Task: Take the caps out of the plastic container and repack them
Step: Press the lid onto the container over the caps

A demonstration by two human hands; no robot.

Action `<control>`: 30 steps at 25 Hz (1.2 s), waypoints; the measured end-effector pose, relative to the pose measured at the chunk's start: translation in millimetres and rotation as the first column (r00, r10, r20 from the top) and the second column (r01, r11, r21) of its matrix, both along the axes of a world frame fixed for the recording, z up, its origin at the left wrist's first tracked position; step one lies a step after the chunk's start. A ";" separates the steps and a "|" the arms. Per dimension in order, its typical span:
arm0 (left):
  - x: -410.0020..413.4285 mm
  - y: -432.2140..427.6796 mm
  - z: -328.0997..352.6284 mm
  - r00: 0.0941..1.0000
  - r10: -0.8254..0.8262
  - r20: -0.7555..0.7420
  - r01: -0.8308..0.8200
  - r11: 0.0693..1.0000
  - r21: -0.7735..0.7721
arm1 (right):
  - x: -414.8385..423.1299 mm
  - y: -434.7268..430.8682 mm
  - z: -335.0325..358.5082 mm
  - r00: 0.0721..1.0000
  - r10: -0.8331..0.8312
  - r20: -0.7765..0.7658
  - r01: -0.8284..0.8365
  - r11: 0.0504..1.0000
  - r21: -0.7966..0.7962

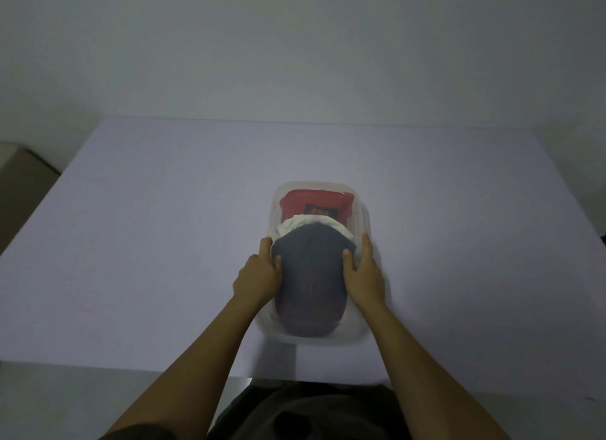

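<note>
A clear plastic container (360,210) stands on the table in front of me. Three caps lie stacked in it: a red cap (316,203) at the far end, a white cap (296,224) over it, and a dark blue cap (310,275) on top, nearest to me. My left hand (257,272) grips the blue cap's left side, thumb on top of the fabric. My right hand (364,272) grips its right side the same way, fingers running down between the cap and the container wall.
The container sits on a pale lilac table (147,243) whose near edge runs just before my body. A plain wall rises behind the far edge. A brown box (19,183) stands off the table at the left.
</note>
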State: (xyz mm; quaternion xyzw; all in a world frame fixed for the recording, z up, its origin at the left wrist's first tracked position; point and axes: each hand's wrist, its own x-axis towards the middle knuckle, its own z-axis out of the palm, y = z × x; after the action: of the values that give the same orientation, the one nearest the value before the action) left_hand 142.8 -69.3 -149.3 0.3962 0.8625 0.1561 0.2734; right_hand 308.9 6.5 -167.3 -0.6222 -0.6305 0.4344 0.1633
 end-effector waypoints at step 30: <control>4.4 -10.8 -24.6 0.987 0.086 0.139 -0.106 0.984 0.142 | -22.1 78.3 -11.2 0.986 -0.166 -0.004 0.163 0.974 -0.154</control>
State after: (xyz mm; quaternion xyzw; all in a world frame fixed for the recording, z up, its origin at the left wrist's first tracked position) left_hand 147.2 -80.1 -173.9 0.3622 0.8466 0.2589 0.2918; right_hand 286.8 84.7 -178.4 -0.6794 -0.5400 0.4718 0.1557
